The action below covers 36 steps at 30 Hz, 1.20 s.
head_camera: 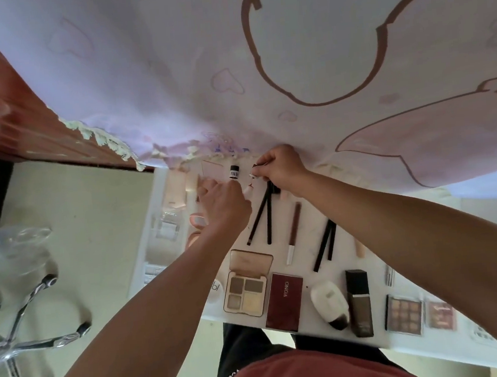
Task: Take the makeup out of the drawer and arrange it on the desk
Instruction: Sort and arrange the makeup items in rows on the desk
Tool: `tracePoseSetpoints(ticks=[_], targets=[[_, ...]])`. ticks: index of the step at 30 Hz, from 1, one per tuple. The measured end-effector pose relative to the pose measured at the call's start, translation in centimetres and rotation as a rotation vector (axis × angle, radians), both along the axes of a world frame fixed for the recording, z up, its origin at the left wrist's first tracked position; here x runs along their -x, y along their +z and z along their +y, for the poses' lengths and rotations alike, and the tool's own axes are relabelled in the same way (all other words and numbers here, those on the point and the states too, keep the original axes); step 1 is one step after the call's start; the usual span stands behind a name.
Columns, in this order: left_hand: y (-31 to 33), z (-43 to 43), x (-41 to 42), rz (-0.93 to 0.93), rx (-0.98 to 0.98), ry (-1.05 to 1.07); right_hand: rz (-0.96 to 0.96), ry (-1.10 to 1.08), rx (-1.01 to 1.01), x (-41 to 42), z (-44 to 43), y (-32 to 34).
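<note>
The white drawer (317,272) stands open under the desk, which is covered by a pink cartoon-print cloth (229,54). Both hands reach to the drawer's back. My left hand (223,208) has curled fingers and holds a small black-capped labelled tube (234,172) at its fingertips. My right hand (281,167) pinches a small dark item (254,167); two black pencils (261,217) run out from under its palm. In the drawer lie an open eyeshadow palette (247,287), a dark red compact (284,301), a white tube (329,304) and a dark bottle (358,302).
More pencils (325,244) and small palettes (404,314) lie at the drawer's right. Pink and clear boxes (176,200) fill its left side. A chair's chrome base (28,328) and a plastic bag (18,247) are on the floor at left, beside a red-brown cabinet (8,104).
</note>
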<state>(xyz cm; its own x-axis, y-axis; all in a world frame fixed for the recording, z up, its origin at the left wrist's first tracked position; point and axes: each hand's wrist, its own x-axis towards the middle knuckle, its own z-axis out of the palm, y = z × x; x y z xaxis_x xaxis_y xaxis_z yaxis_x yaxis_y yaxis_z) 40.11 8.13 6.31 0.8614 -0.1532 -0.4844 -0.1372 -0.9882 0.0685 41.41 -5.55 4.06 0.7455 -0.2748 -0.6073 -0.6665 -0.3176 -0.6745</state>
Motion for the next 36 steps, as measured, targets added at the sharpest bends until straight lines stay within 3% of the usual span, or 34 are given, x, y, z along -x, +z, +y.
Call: tracePoseSetpoints(ticks=[10, 24, 36], targets=[[-0.6, -1.5, -0.3, 0.010, -0.067, -0.022, 0.053, 0.187, 0.247, -1.8, 1.2, -0.6], [-1.0, -0.5, -0.3, -0.041, -0.019, -0.072, 0.036, 0.335, 0.489, -2.2, 1.5, -1.2], [0.9, 1.3, -0.1, -0.116, 0.125, -0.117, -0.056, 0.327, 0.484, -0.2, 0.7, 1.2]])
